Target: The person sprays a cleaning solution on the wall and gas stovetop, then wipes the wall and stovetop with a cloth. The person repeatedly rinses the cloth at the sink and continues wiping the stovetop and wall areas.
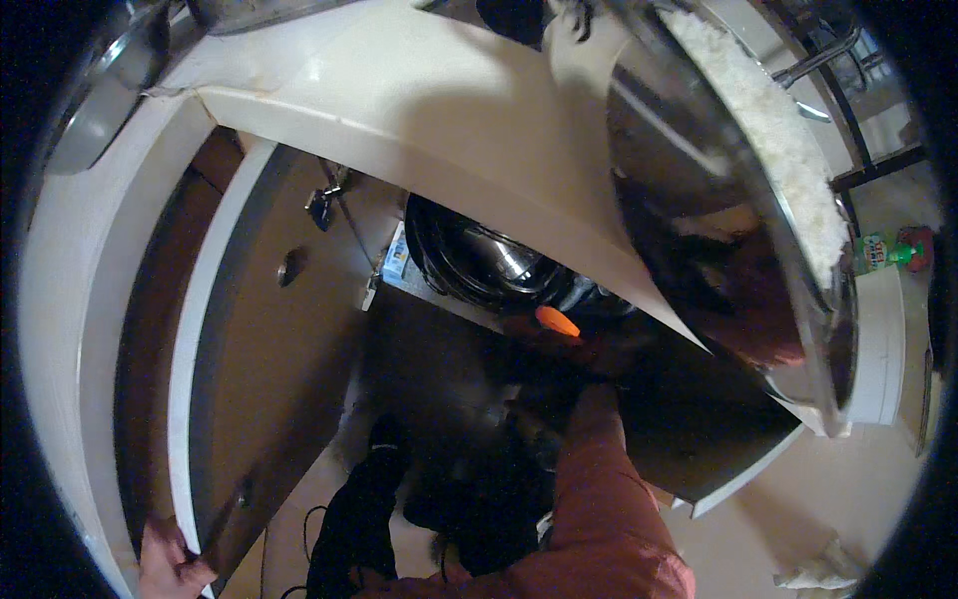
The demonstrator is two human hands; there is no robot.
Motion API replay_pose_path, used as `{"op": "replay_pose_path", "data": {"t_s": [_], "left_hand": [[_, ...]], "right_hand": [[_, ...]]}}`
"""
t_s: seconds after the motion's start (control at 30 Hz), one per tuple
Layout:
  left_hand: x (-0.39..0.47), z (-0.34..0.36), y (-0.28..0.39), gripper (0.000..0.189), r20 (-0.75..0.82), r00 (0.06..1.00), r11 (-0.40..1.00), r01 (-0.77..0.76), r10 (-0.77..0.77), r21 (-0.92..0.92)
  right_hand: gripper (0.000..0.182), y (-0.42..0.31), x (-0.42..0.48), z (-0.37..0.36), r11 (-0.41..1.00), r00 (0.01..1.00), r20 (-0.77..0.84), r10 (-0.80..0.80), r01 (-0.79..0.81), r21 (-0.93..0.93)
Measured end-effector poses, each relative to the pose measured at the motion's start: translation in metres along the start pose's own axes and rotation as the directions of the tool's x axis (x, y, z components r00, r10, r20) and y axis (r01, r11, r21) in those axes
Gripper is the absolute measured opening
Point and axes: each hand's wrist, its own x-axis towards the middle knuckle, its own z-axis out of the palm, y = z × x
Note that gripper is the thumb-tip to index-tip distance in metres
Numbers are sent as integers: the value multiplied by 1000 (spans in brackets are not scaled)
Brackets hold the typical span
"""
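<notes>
At the lower left my left hand (171, 563) grips the white edge of an open brown cabinet door (277, 359). My right arm, in a reddish sleeve, reaches into the dark cabinet under the counter. In deep shadow my right hand (599, 356) is barely visible, so its fingers and any hold cannot be made out. Close to it is a bright orange object (557, 321), perhaps a handle. Dark, shiny nested pans or bowls (479, 258) lie on the cabinet shelf, beside a blue and white box (395, 254).
Over the pale countertop (359, 67), a large metal bowl of white grains, probably rice (771, 127), juts out at the right. A metal pot (101, 112) stands at the upper left. Another open cabinet door (703, 449) is at lower right. A crumpled cloth (819, 573) lies on the floor.
</notes>
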Motion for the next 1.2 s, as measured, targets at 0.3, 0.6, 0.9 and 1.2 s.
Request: {"op": "replay_pose_path", "data": {"t_s": [0.3, 0.6, 0.9, 1.2], "left_hand": [[12, 10, 54, 33, 118, 992, 990, -18, 35, -137], [18, 30, 145, 23, 392, 870, 952, -241, 298, -187], [27, 41, 224, 27, 691, 709, 960, 72, 143, -272], [79, 149, 333, 29, 510, 404, 349, 408, 760, -843]], "right_hand": [[53, -34, -46, 4, 982, 965, -215, 149, -120, 144], [55, -44, -145, 6, 839, 811, -275, 516, -414, 353], [32, 26, -158, -64, 831, 852, -70, -519, 484, -275], [36, 9, -393, -204, 583, 945, 317, 83, -304, 754]]}}
